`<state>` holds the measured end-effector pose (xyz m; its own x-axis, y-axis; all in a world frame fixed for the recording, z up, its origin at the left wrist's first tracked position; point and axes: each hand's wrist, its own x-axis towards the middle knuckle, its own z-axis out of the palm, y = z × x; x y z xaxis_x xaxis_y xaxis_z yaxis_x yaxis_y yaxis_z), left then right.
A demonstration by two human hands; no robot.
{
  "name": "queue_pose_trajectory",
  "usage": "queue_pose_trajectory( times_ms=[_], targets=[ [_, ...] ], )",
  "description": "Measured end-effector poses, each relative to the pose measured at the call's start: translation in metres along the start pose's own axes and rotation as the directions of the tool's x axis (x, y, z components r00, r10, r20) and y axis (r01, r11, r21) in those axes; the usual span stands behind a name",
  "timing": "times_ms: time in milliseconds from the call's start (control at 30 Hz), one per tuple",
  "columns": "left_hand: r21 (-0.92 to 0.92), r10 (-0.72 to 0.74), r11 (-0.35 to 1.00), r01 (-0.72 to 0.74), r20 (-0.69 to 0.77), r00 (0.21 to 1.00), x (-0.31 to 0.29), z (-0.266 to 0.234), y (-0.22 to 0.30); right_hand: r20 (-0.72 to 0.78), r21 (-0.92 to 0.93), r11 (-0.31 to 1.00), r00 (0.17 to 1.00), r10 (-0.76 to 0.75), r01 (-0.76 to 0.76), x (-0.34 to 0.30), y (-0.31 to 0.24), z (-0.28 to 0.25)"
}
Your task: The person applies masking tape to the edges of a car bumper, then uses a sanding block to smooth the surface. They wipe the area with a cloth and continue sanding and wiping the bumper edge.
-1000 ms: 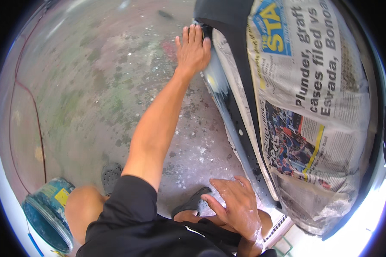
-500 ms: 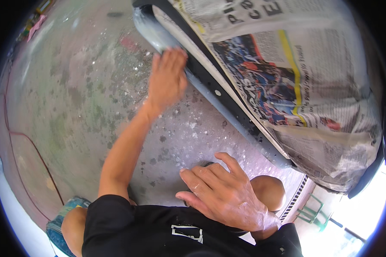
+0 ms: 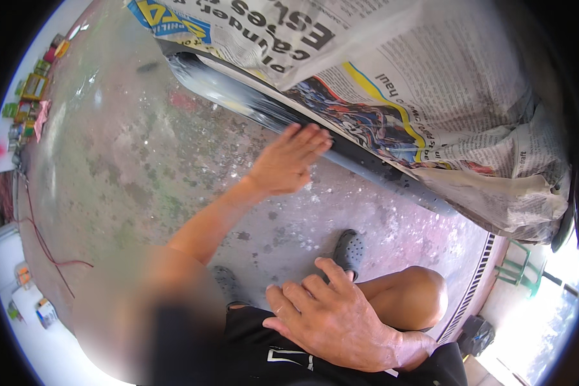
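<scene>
A long grey-and-black panel (image 3: 238,98) runs slantwise from upper left to lower right, like the lower edge of a vehicle body. It has a wet, whitish sheen toward its far left end and dark drops toward its right end. The fingers of my left hand (image 3: 288,162) lie stretched out on the panel, near its middle; any thin thing under them is hidden. Newspaper sheets (image 3: 457,83) cover the surface just above the panel. My right hand (image 3: 333,318) hovers over my lap, fingers apart and loosely bent, with nothing in it and whitish residue on the skin.
Speckled concrete floor (image 3: 141,186) spreads below the panel. Several cans (image 3: 33,87) and a pink cloth (image 3: 42,121) stand at the far left, near a red hose (image 3: 42,241). A drain grate (image 3: 466,289), a green chair (image 3: 520,270) and a black bag (image 3: 477,334) are at right.
My left hand has slid rightward along the panel, away from its far left end. My right hand stays raised over my lap. The head view has shifted, showing more at left.
</scene>
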<state>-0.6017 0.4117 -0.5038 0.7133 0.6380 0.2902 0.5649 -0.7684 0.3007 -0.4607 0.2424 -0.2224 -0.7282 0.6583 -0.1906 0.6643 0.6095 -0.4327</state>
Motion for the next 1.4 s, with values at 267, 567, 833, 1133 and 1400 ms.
queue_pose_trajectory(
  times_ms=[267, 567, 833, 1133, 1400],
  targets=[
    [0.230, 0.022, 0.973, -0.033, 0.049, 0.999, -0.034, -0.072, -0.104, -0.117, 0.105, 0.963, 0.959, 0.259, -0.248, 0.006, -0.028, -0.006],
    [0.304, 0.023, 0.952, -0.044, 0.072, 0.997, -0.035, -0.088, -0.136, -0.014, 0.127, 0.940, 0.947, 0.322, -0.317, 0.031, -0.056, -0.001],
    [0.176, 0.020, 0.984, -0.021, 0.006, 1.000, -0.049, -0.085, -0.145, -0.019, 0.106, 0.939, 0.944, 0.330, -0.326, 0.043, -0.062, 0.012],
    [0.363, -0.257, 0.882, 0.301, -0.164, 0.952, -0.081, -0.125, -0.220, -0.027, 0.081, 0.943, 0.945, 0.325, -0.322, 0.045, -0.064, 0.010],
    [0.110, -0.654, 0.605, 0.789, -0.496, 0.571, -0.018, -0.069, -0.165, -0.042, 0.078, 0.956, 0.957, 0.288, -0.284, 0.045, -0.066, 0.002]
  ],
)
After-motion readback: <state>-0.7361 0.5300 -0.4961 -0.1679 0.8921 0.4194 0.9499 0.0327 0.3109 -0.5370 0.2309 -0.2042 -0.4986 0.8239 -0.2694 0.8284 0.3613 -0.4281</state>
